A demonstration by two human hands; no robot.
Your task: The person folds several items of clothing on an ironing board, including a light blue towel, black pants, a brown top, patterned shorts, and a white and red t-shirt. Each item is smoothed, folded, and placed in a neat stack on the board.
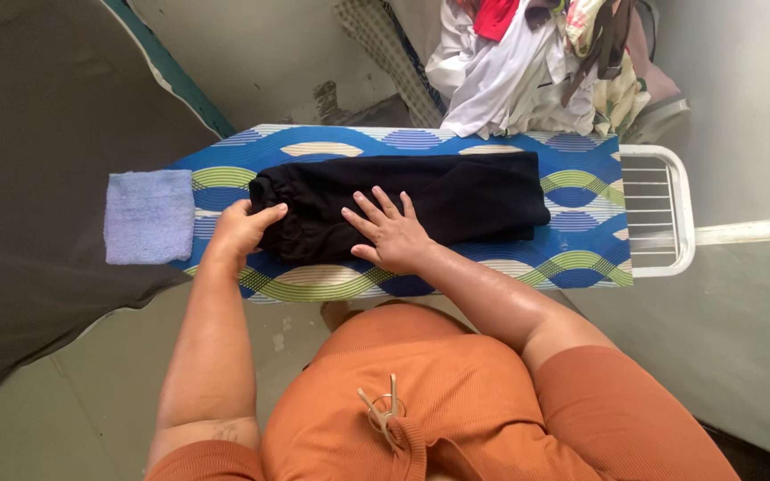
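Observation:
A folded black garment lies lengthwise on an ironing board with a blue, green and white wave-pattern cover. My left hand grips the garment's left end, fingers curled over its edge. My right hand rests flat on the middle of the garment with fingers spread. A small folded light-blue cloth sits at the board's left tip, just left of my left hand.
A white wire iron rest sticks out at the board's right end. A heap of mixed clothes is piled behind the board. A large dark grey surface fills the left side. Concrete floor lies below.

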